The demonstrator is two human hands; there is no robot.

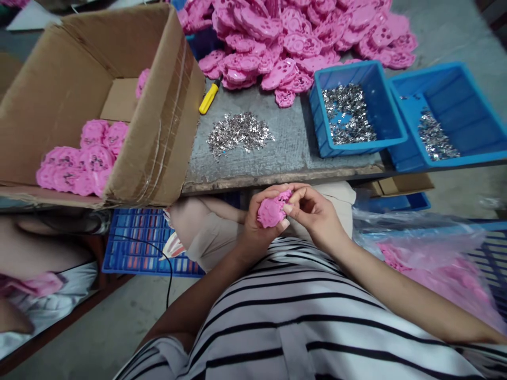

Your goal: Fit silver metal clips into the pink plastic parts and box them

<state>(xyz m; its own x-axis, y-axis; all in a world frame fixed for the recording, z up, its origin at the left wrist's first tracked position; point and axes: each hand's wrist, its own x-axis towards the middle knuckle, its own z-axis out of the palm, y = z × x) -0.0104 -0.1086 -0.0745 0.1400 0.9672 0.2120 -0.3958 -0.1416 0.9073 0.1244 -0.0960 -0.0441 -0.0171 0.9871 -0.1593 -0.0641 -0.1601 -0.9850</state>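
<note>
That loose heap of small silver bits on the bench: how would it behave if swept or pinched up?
The metal pieces lie scattered and thin, so a push would likely spread them rather than move them together. They look tiny and shiny, probably slippery to pinch singly. No rim holds them, unlike those in the blue tray.

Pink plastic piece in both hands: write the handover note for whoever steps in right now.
Left hand: cups the pink piece above the lap.
Right hand: fingertips pinch at the piece's upper edge; whether they hold a metal part cannot be seen.
Supplies: loose metal bits on the bench, more in two blue trays; heap of pink pieces at the back.
Done: pink pieces stacked in the cardboard box.
Left: the piece in hand, then, likely, the heap.
</note>
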